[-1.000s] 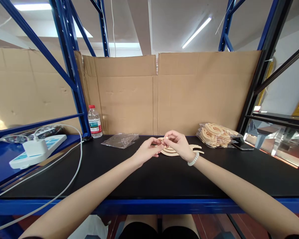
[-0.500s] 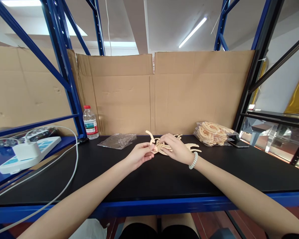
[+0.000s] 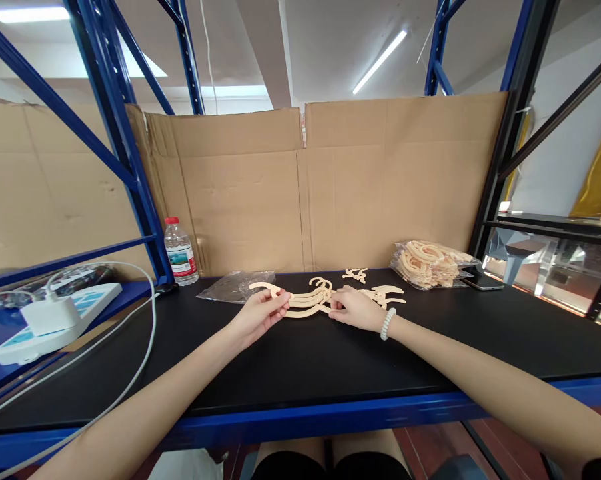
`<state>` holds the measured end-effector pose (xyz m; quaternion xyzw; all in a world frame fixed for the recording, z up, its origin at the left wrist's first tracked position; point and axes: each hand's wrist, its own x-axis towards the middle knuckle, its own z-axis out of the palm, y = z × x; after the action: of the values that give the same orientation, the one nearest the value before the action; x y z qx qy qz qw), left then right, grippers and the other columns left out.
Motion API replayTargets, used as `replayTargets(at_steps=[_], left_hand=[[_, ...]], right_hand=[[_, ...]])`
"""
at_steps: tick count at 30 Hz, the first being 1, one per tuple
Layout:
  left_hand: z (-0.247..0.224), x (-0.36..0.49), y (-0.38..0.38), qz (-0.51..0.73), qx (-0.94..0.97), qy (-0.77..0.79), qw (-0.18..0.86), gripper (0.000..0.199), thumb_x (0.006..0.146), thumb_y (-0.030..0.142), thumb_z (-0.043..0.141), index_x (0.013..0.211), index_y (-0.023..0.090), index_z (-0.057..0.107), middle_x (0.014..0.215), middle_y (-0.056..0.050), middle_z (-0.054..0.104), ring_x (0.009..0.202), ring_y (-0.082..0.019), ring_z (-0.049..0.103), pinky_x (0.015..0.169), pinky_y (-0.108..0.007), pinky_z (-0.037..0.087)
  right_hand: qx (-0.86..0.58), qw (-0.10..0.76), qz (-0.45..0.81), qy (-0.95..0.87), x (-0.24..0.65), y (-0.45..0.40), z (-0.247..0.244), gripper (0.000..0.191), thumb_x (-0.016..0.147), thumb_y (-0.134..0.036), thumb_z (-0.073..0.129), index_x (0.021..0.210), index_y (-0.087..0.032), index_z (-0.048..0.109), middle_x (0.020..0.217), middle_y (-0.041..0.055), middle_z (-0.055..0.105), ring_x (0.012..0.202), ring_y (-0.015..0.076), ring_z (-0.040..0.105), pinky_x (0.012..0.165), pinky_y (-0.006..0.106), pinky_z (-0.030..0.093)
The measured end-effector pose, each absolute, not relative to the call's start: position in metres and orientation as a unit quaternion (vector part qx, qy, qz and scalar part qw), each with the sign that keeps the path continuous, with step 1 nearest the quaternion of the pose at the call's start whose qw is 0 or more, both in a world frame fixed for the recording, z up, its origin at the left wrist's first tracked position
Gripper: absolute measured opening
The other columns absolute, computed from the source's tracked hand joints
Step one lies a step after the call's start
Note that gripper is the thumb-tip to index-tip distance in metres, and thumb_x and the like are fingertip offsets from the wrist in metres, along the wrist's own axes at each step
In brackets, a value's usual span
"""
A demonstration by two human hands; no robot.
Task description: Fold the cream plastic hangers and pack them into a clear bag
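At far right, a crinkled clear bag (image 3: 468,262) holds pale wooden curved pieces (image 3: 423,263); a flat clear bag (image 3: 238,287) lies far left of the hands. The left hand (image 3: 260,313), palm inward, pinches a smooth curved piece (image 3: 264,287) between thumb and fingers. The right hand (image 3: 358,308) (beaded bracelet (image 3: 388,324) at its wrist) bends its fingers over slim curved strips (image 3: 305,303) on the black tabletop (image 3: 300,367); its exact grip is unclear.

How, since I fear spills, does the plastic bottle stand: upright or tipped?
Upright: the bottle rests on its base, with the red cap at the top.
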<state>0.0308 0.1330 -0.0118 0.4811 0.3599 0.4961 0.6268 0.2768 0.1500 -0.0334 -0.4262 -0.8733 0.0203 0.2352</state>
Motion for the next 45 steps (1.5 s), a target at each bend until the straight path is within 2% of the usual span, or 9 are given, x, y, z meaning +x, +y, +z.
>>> replayTargets(at_steps=[6, 12, 17, 21, 25, 28, 32, 35, 45], left_hand=[[-0.012, 0.034, 0.131, 0.490, 0.483, 0.345, 0.638, 0.018, 0.072, 0.018, 0.078, 0.085, 0.009, 0.072, 0.063, -0.001, 0.056, 0.055, -0.005, 0.050, 0.050, -0.012, 0.044], [-0.015, 0.033, 0.132, 0.497, 0.475, 0.335, 0.644, 0.016, 0.069, 0.013, 0.080, 0.082, 0.009, 0.072, 0.065, -0.001, 0.056, 0.058, -0.004, 0.051, 0.056, -0.013, 0.047], [-0.020, 0.035, 0.133, 0.489, 0.474, 0.318, 0.659, 0.025, 0.062, 0.017, 0.085, 0.081, 0.009, 0.070, 0.065, 0.000, 0.055, 0.061, -0.005, 0.052, 0.062, -0.015, 0.048], [-0.022, 0.036, 0.133, 0.482, 0.475, 0.306, 0.670, 0.027, 0.059, 0.019, 0.087, 0.071, 0.011, 0.063, 0.063, 0.001, 0.053, 0.060, -0.006, 0.051, 0.060, -0.016, 0.046], [-0.021, 0.035, 0.132, 0.482, 0.493, 0.298, 0.661, 0.028, 0.062, 0.021, 0.085, 0.068, 0.011, 0.059, 0.062, 0.002, 0.050, 0.055, -0.005, 0.044, 0.052, -0.015, 0.039], [-0.017, 0.035, 0.130, 0.473, 0.494, 0.295, 0.668, 0.026, 0.067, 0.023, 0.082, 0.070, 0.012, 0.058, 0.069, 0.001, 0.050, 0.056, -0.005, 0.043, 0.051, -0.016, 0.037], [-0.013, 0.034, 0.127, 0.469, 0.482, 0.287, 0.681, 0.023, 0.071, 0.021, 0.078, 0.071, 0.013, 0.056, 0.081, -0.001, 0.053, 0.065, -0.008, 0.050, 0.057, -0.020, 0.043], [-0.012, 0.034, 0.126, 0.459, 0.473, 0.292, 0.693, 0.024, 0.071, 0.019, 0.078, 0.071, 0.013, 0.055, 0.090, -0.003, 0.057, 0.072, -0.012, 0.057, 0.063, -0.024, 0.048], [-0.009, 0.036, 0.124, 0.451, 0.453, 0.265, 0.721, 0.021, 0.071, 0.012, 0.075, 0.071, 0.012, 0.054, 0.083, -0.005, 0.060, 0.067, -0.015, 0.061, 0.067, -0.027, 0.053]], right_hand=[[-0.441, 0.281, 0.070, -0.850, 0.297, 0.134, -0.035, 0.017, 0.079, -0.020, 0.059, 0.067, -0.019, 0.046, 0.067, -0.0020, 0.055, 0.061, 0.0123, 0.050, 0.057, 0.024, 0.034], [-0.411, 0.357, 0.171, -0.821, 0.314, 0.135, -0.028, 0.013, 0.077, -0.022, 0.058, 0.082, -0.021, 0.046, 0.070, -0.0027, 0.055, 0.063, 0.0126, 0.054, 0.060, 0.026, 0.044], [-0.377, 0.363, 0.300, -0.797, 0.316, 0.132, -0.019, 0.031, 0.079, -0.027, 0.059, 0.106, -0.021, 0.045, 0.074, -0.0032, 0.056, 0.066, 0.0139, 0.061, 0.070, 0.032, 0.051], [-0.366, 0.363, 0.311, -0.798, 0.315, 0.127, -0.015, 0.022, 0.083, -0.039, 0.058, 0.087, -0.019, 0.049, 0.074, -0.0015, 0.054, 0.064, 0.0125, 0.058, 0.065, 0.031, 0.051], [-0.348, 0.369, 0.303, -0.807, 0.312, 0.122, -0.010, 0.032, 0.088, -0.049, 0.051, 0.075, -0.019, 0.048, 0.066, -0.0016, 0.050, 0.058, 0.0108, 0.050, 0.058, 0.028, 0.047], [-0.342, 0.403, 0.287, -0.799, 0.311, 0.120, -0.009, 0.032, 0.089, -0.049, 0.050, 0.077, -0.019, 0.050, 0.065, -0.0018, 0.050, 0.059, 0.0113, 0.050, 0.059, 0.028, 0.046], [-0.327, 0.442, 0.287, -0.784, 0.312, 0.121, -0.010, 0.030, 0.088, -0.049, 0.051, 0.087, -0.019, 0.053, 0.071, -0.0002, 0.054, 0.062, 0.0129, 0.053, 0.062, 0.030, 0.047], [-0.320, 0.454, 0.275, -0.785, 0.312, 0.121, -0.011, 0.029, 0.089, -0.047, 0.051, 0.088, -0.019, 0.054, 0.072, 0.0005, 0.055, 0.063, 0.0135, 0.053, 0.064, 0.031, 0.047], [-0.321, 0.456, 0.236, -0.796, 0.313, 0.118, -0.009, 0.027, 0.090, -0.044, 0.051, 0.094, -0.019, 0.058, 0.068, 0.0006, 0.055, 0.065, 0.0152, 0.053, 0.064, 0.031, 0.047]])
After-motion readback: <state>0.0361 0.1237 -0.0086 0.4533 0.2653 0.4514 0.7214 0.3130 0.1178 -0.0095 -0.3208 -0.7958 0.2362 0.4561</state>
